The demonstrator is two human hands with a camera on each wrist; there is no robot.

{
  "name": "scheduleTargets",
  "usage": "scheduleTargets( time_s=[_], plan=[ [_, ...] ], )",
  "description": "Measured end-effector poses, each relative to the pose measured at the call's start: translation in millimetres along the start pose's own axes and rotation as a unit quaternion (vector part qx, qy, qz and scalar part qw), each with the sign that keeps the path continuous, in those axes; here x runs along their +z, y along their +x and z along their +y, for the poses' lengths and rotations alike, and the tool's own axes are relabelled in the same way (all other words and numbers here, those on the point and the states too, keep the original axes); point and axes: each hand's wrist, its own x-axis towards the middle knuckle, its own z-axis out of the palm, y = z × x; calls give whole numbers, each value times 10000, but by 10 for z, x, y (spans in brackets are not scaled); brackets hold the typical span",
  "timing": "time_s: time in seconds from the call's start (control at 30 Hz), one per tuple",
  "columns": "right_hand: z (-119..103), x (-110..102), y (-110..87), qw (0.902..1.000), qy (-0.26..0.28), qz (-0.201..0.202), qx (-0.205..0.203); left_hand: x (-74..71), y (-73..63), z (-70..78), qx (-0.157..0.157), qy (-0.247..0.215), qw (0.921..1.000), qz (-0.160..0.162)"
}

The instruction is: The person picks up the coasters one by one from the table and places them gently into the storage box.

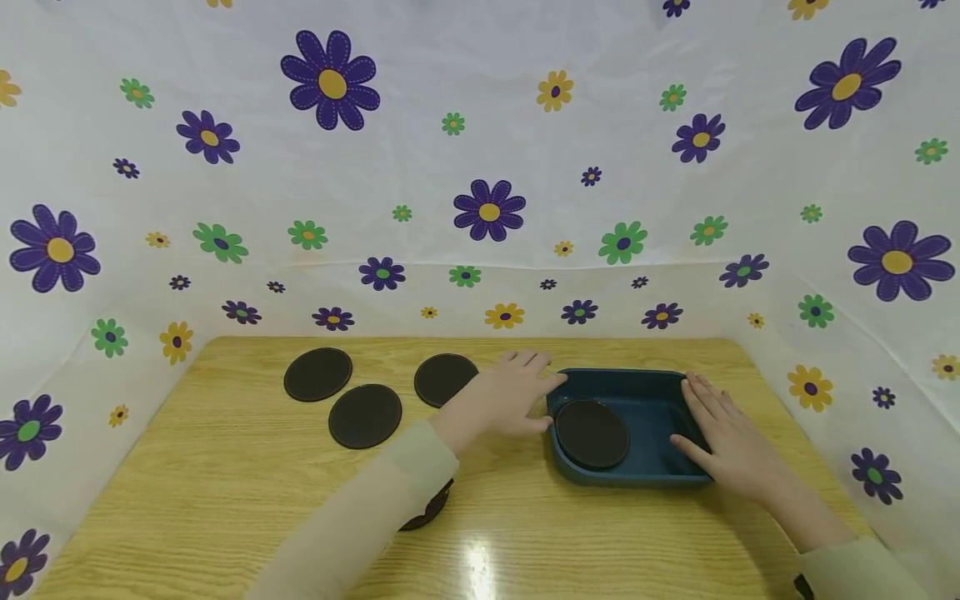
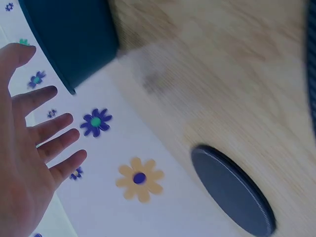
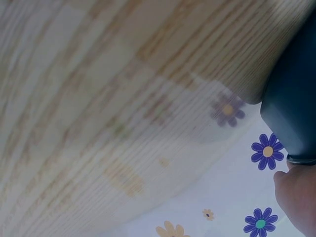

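The blue bin [image 1: 654,433], one black disc [image 1: 592,434] inside, sits near the counter's [image 1: 187,483] right edge with wood between; left grip [image 1: 510,396] spread by its left side; right grip [image 1: 731,437] straight-fingered on its right side; a sleeve [image 1: 360,517] partly hides another disc [image 1: 428,512]; flowery cloth [image 1: 420,158] hangs behind.

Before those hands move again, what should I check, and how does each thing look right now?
1. Box open side up: ok.
2. Right hand touching the box: ok, at its right end.
3. Left hand touching the box: cannot tell; it is at the left rim.
4. Disc inside the box: ok, at the left end.
5. Other discs in the box: not ok; three lie on the table.
6. Dark thing fully visible: not ok; the left sleeve covers part.
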Motion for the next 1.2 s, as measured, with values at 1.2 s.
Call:
scheduleTargets(
  time_s=[1.2],
  plan=[
    [-12, -29, -1, 10000, 4, -23, 46, 398, -364, -790, -1545, -482, 9866, -219]
  ],
)
